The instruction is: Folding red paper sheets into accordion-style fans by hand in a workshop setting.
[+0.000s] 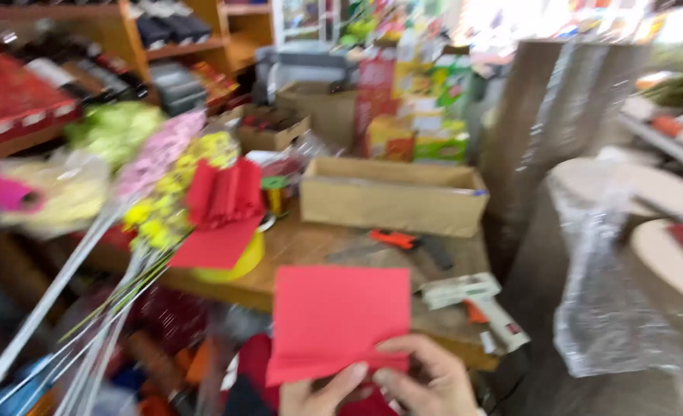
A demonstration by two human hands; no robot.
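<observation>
A folded red paper sheet [338, 320] is held up at the bottom centre of the head view. My left hand [318, 393] pinches its lower edge from below. My right hand [426, 381] grips the same lower edge beside it, thumb on the front of the paper. Behind and to the left, another pleated red paper [222, 208] rests on a yellow roll [241, 262] on the wooden table [318, 246]. The picture is blurred by motion.
A long cardboard box [391, 196] stands on the table, with orange-handled scissors [407, 240] and a white glue gun [476, 304] near the front edge. Flower stems with yellow, pink and green blooms [156, 169] lean at the left. Clear plastic wrap [607, 308] hangs at the right.
</observation>
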